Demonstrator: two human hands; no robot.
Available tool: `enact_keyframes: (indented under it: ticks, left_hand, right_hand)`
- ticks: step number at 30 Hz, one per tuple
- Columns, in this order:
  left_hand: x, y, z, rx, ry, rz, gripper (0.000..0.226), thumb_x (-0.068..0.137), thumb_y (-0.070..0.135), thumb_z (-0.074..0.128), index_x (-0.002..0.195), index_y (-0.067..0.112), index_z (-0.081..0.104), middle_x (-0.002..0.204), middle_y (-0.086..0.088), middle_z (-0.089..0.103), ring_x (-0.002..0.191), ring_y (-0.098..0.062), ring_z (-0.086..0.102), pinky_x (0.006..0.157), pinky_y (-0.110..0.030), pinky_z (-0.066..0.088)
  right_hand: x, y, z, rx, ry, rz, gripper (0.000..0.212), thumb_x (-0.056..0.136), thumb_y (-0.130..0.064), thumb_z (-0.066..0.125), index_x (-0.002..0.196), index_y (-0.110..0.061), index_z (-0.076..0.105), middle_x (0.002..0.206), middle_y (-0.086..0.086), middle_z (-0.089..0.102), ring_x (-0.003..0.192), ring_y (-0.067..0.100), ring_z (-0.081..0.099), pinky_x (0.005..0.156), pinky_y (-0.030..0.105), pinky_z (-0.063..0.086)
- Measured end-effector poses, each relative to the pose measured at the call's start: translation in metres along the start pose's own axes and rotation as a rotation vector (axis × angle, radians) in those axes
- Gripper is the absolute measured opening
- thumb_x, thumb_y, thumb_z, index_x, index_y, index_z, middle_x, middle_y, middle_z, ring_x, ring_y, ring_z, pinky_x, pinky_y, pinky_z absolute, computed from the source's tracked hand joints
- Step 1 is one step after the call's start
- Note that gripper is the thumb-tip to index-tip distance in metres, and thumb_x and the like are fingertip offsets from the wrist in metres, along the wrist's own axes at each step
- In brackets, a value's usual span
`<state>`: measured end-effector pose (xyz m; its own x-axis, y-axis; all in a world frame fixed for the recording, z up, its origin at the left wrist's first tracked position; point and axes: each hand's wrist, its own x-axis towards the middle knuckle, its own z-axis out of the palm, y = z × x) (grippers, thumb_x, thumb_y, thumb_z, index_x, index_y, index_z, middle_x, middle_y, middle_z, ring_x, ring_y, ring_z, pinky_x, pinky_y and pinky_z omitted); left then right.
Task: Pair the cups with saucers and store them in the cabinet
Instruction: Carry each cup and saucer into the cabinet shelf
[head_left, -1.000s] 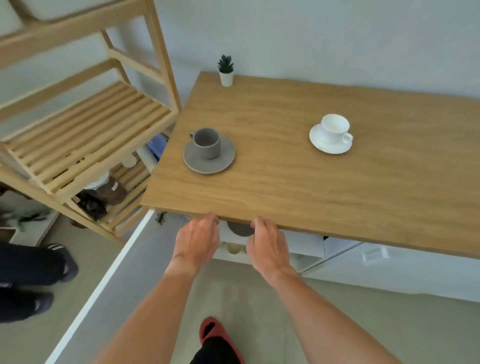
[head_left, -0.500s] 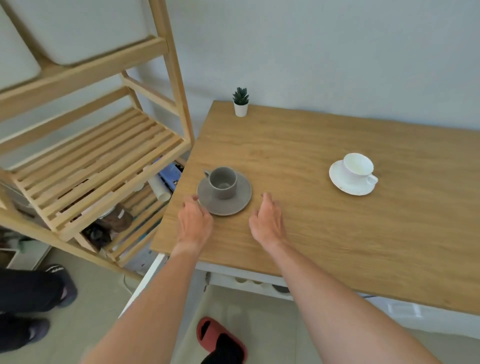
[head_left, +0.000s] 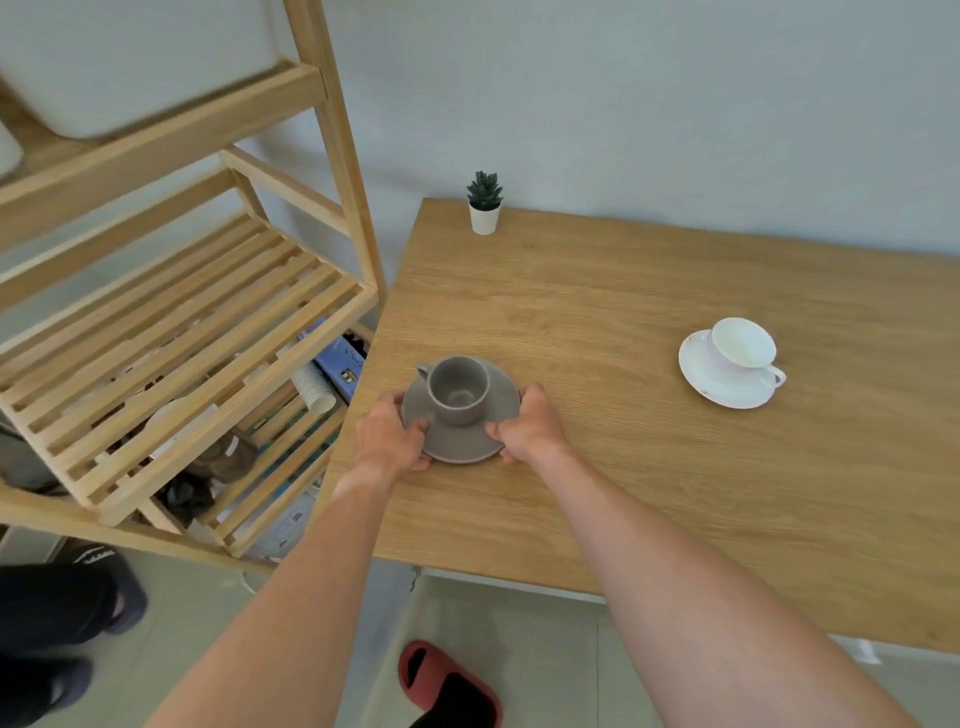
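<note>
Both hands, left hand (head_left: 387, 441) and right hand (head_left: 530, 426), are clamping the grey saucer (head_left: 462, 447) near the table's (head_left: 649, 467) left edge; lifting level should be keeping the cup (head_left: 458, 388) steady

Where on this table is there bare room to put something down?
Bare wood lies between the grey saucer and the white saucer, and behind both towards the little plant. The left edge is crowded: both hands grip the grey saucer.

Head camera looks steeply down over table (head_left: 649, 415).
</note>
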<state>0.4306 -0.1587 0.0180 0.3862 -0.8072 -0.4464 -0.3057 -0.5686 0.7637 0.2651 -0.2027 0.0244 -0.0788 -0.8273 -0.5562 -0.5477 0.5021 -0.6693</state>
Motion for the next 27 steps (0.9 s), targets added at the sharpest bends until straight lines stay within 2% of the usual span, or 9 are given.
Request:
enact_keyframes:
  ticks: [5, 9, 11, 13, 15, 17, 21, 23, 27]
  left_hand:
    - [-0.016, -0.007, 0.009, -0.070, -0.012, -0.020, 0.040, 0.092, 0.010, 0.065, 0.127, 0.017, 0.047, 0.119, -0.016, 0.061, 0.089, -0.033, 0.071, 0.046, -0.025, 0.058]
    - [-0.048, -0.015, 0.018, -0.081, -0.008, -0.026, 0.038, 0.093, 0.010, 0.065, 0.125, 0.017, 0.046, 0.117, -0.018, 0.062, 0.090, -0.035, 0.071, 0.040, -0.021, 0.054]
    - [-0.069, -0.021, 0.022, -0.084, -0.011, -0.015, 0.037, 0.093, 0.010, 0.065, 0.124, 0.018, 0.046, 0.116, -0.019, 0.063, 0.092, -0.036, 0.070, 0.040, -0.020, 0.053]
    - [-0.091, -0.030, 0.028, -0.107, -0.012, 0.004, 0.033, 0.093, 0.009, 0.064, 0.118, 0.020, 0.046, 0.115, -0.021, 0.063, 0.092, -0.035, 0.070, 0.043, -0.023, 0.056]
    - [-0.118, -0.039, 0.035, -0.122, -0.009, 0.013, 0.030, 0.093, 0.008, 0.063, 0.112, 0.021, 0.045, 0.113, -0.022, 0.064, 0.091, -0.036, 0.070, 0.044, -0.026, 0.056]
    - [-0.147, -0.047, 0.044, -0.120, -0.008, 0.018, 0.028, 0.093, 0.008, 0.063, 0.111, 0.021, 0.045, 0.111, -0.021, 0.064, 0.088, -0.033, 0.071, 0.045, -0.027, 0.057]
    - [-0.199, -0.061, 0.062, -0.102, -0.009, 0.023, 0.028, 0.093, 0.007, 0.062, 0.115, 0.016, 0.048, 0.109, -0.020, 0.064, 0.079, -0.030, 0.069, 0.037, -0.017, 0.050]
    - [-0.221, -0.068, 0.071, -0.104, -0.022, 0.027, 0.028, 0.092, 0.006, 0.062, 0.113, 0.018, 0.046, 0.109, -0.021, 0.065, 0.081, -0.031, 0.070, 0.035, -0.014, 0.046]
    - [-0.259, -0.080, 0.086, -0.075, -0.063, 0.025, 0.028, 0.093, 0.007, 0.060, 0.113, 0.020, 0.045, 0.105, -0.020, 0.067, 0.070, -0.024, 0.069, 0.037, -0.013, 0.046]
  right_hand:
    - [-0.008, 0.014, -0.007, 0.058, -0.015, 0.014, 0.056, 0.086, -0.005, 0.074, 0.130, -0.016, 0.040, 0.131, 0.010, 0.053, 0.109, 0.035, 0.065, 0.036, 0.017, 0.046]
    - [-0.031, 0.038, -0.013, 0.058, 0.002, 0.013, 0.052, 0.085, -0.006, 0.075, 0.123, -0.014, 0.040, 0.128, 0.011, 0.054, 0.109, 0.035, 0.064, 0.036, 0.022, 0.046]
    - [-0.046, 0.054, -0.015, 0.047, 0.019, -0.008, 0.049, 0.084, -0.007, 0.076, 0.118, -0.015, 0.041, 0.126, 0.011, 0.055, 0.108, 0.034, 0.064, 0.045, 0.027, 0.052]
    - [-0.065, 0.072, -0.018, 0.039, 0.035, -0.030, 0.053, 0.082, -0.010, 0.076, 0.121, -0.015, 0.040, 0.128, 0.011, 0.056, 0.111, 0.034, 0.063, 0.073, 0.041, 0.061]
    - [-0.085, 0.091, -0.024, 0.032, 0.035, -0.036, 0.054, 0.082, -0.012, 0.076, 0.123, -0.016, 0.040, 0.127, 0.010, 0.057, 0.112, 0.033, 0.062, 0.092, 0.050, 0.056]
    - [-0.108, 0.110, -0.033, 0.047, 0.032, -0.035, 0.047, 0.084, -0.011, 0.074, 0.116, -0.016, 0.041, 0.120, 0.009, 0.058, 0.107, 0.030, 0.062, 0.086, 0.048, 0.059]
    - [-0.150, 0.150, -0.050, 0.047, 0.052, -0.040, 0.040, 0.086, -0.009, 0.071, 0.111, -0.016, 0.041, 0.119, 0.010, 0.056, 0.102, 0.030, 0.062, 0.059, 0.032, 0.054]
    - [-0.168, 0.170, -0.056, 0.041, 0.065, -0.037, 0.042, 0.085, -0.009, 0.072, 0.113, -0.016, 0.041, 0.122, 0.011, 0.054, 0.105, 0.032, 0.062, 0.065, 0.035, 0.057]
    - [-0.199, 0.204, -0.067, 0.039, 0.069, -0.005, 0.043, 0.082, -0.011, 0.073, 0.112, -0.016, 0.043, 0.117, 0.010, 0.056, 0.096, 0.031, 0.066, 0.081, 0.049, 0.060]
